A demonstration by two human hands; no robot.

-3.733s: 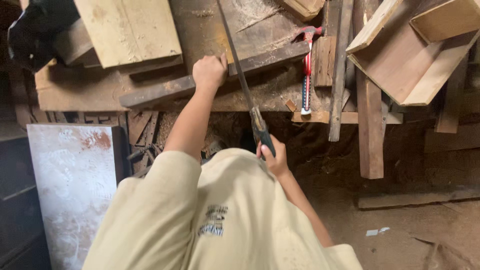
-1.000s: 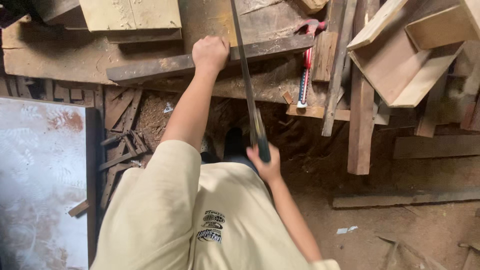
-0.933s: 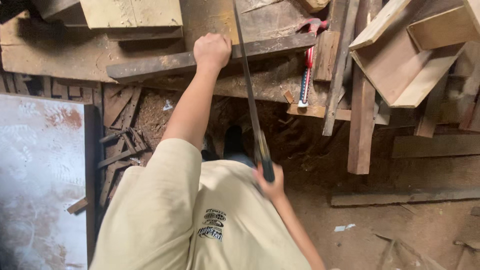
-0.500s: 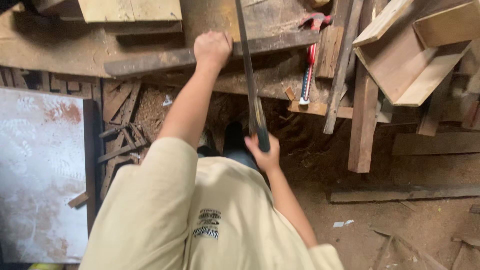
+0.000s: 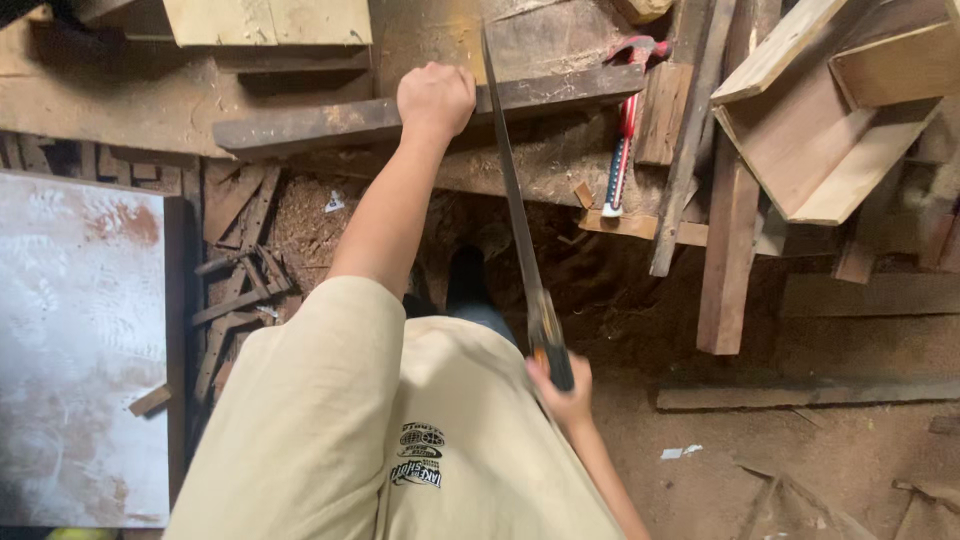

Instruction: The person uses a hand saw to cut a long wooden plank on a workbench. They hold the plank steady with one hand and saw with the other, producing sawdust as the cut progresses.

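Head view, looking down: left hand (image 5: 436, 98) at 12 o'clock, fisted, pinning a dark plank (image 5: 330, 120) across the desk (image 5: 120, 110). Right hand (image 5: 562, 395) at 5 o'clock, wrapped around a handsaw (image 5: 515, 210) handle, thin blade likely whippy, crossing the plank. Plank probably stiff, heavy, splintery; best gripped near the cut.
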